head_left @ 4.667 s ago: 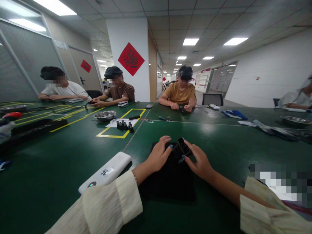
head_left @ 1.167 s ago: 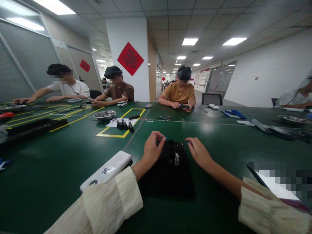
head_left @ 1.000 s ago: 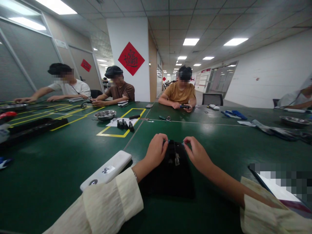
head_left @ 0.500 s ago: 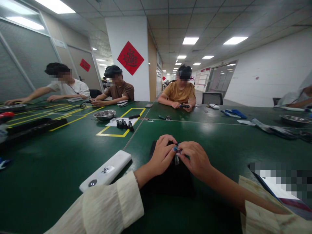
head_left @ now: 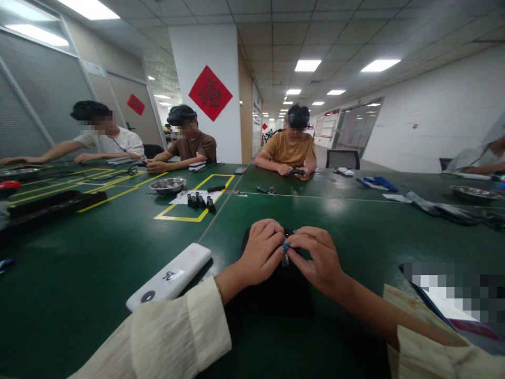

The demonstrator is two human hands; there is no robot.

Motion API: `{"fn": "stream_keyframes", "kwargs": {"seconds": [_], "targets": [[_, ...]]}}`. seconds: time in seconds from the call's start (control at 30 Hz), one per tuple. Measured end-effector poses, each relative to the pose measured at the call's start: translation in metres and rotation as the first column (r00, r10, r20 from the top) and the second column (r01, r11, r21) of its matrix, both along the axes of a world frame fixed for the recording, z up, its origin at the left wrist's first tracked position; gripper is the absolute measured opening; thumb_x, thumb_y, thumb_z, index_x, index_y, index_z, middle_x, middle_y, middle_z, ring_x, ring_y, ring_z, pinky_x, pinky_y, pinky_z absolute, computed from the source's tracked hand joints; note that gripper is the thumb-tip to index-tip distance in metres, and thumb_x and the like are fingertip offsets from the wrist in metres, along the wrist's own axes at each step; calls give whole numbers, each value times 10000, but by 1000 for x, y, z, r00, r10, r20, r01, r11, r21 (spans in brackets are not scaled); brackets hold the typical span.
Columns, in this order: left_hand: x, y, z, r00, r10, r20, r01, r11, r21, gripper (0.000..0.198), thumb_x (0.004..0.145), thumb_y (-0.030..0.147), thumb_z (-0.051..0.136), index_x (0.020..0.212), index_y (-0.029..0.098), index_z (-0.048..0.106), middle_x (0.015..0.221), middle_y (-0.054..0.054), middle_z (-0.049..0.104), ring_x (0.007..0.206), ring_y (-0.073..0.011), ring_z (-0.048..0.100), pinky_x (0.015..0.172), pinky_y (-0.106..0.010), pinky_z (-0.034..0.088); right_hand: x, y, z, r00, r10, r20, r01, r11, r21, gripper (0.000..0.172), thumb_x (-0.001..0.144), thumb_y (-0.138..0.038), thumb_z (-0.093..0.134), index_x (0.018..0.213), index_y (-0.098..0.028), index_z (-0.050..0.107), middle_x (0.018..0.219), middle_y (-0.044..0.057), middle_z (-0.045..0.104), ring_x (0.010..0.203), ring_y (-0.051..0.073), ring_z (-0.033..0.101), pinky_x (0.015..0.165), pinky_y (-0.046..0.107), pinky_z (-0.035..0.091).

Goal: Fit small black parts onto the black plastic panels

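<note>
Left hand: [head_left: 262, 250] bent over the far half of the panel, thumb and fingers brought together at the tips.
Right hand: [head_left: 319, 258] meets it from the other side, thumb and index pinched in against the left fingertips.
Grip: fingers of both hands closed in on one spot; the hands hide whatever is between them, so cannot tell whether a part is grasped or only touched.
Black panel: [head_left: 272, 300] flat on the green table [head_left: 366, 252], directly in front of the wearer; far part mostly covered by the hands, near part bare. Long axis appears to run away from the wearer.
Clear tab: [head_left: 285, 261] small, translucent, just on the wearer's side of the meeting fingertips, over the panel; its upper end is hidden. Visible length points toward the wearer. Neither hand clearly nearer.
White power bank: [head_left: 169, 276] left of the panel, slanted, its far end the closer one to the panel; handwritten label on top.
Black cylindrical parts: [head_left: 200, 202] grouped on white paper [head_left: 179, 198], beyond the left hand and well apart from it.
Metal bowl: [head_left: 168, 186] just left of that paper.
Opposite side: a person in a mustard shirt [head_left: 294, 147], both hands at a dark object [head_left: 298, 171].
</note>
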State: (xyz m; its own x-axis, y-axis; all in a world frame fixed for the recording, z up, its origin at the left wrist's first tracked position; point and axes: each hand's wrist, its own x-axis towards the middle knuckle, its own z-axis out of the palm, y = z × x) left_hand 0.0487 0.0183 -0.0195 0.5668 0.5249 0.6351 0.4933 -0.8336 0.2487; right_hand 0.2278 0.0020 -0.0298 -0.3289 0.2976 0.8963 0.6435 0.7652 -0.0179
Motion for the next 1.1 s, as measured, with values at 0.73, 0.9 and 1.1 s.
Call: {"fn": "stream_keyframes", "kwargs": {"seconds": [0.73,0.9,1.1], "targets": [[-10,17,1,838,259,480,-261,963,-65,246,846,266,372,631,197,468,726,-26,484,749,-169,472,685,-299,369,-16,0,-1,1000,-9,10,12,958,-288,419,846,-241,461,1260,-207,408,1092,119,479,1022,244,496,865,434,445],[-16,38,-7,661,378,648,-182,919,-349,299,779,233,378,500,201,275,534,35,287,539,-116,325,524,-258,263,-25,6,3,981,-85,177,162,859,-486,437,821,-416,520,1220,-239,490,1076,94,458,878,196,543,758,359,476],[-19,45,-4,547,459,700,-153,877,-455,250,760,248,360,526,205,284,533,40,281,527,-111,300,523,-256,258,-30,1,13,972,-91,216,206,773,-600,385,832,-445,495,1146,-222,516,820,41,601,714,177,579,637,284,424]]}}
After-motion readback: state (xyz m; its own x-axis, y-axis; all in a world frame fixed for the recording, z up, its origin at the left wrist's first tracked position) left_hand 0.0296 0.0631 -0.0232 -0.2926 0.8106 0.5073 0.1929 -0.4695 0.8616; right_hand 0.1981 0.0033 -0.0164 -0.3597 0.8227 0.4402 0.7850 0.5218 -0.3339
